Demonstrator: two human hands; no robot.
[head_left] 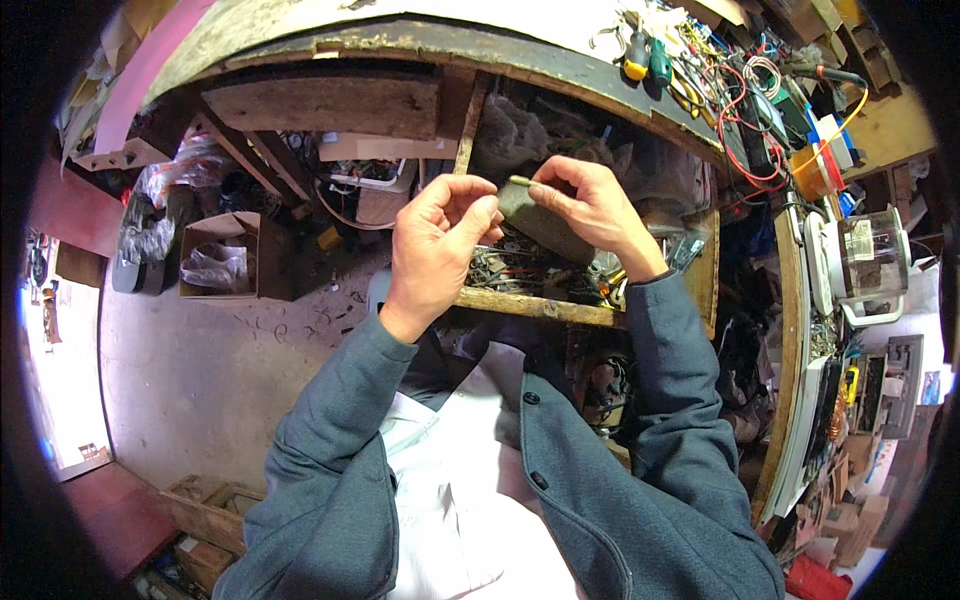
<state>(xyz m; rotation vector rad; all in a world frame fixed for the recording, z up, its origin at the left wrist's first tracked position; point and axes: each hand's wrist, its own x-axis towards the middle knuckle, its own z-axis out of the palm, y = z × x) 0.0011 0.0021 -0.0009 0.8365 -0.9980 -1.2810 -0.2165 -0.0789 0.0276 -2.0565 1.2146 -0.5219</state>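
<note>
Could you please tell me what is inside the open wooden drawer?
The drawer holds jumbled small pieces and a larger grey piece. The left hand and right hand hide parts of it; anything beneath the jumble is covered.

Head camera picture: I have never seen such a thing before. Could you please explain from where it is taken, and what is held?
There is no machine here, only a person's two bare hands. A wide camera worn on the head looks down, so straight edges bend near the rim. The right hand pinches a small rod. The left hand is close by, fingers curled; whether it holds anything is unclear. Beneath them, an open drawer contains jumbled small parts. On the bench lie a yellow screwdriver and a green screwdriver.
</note>
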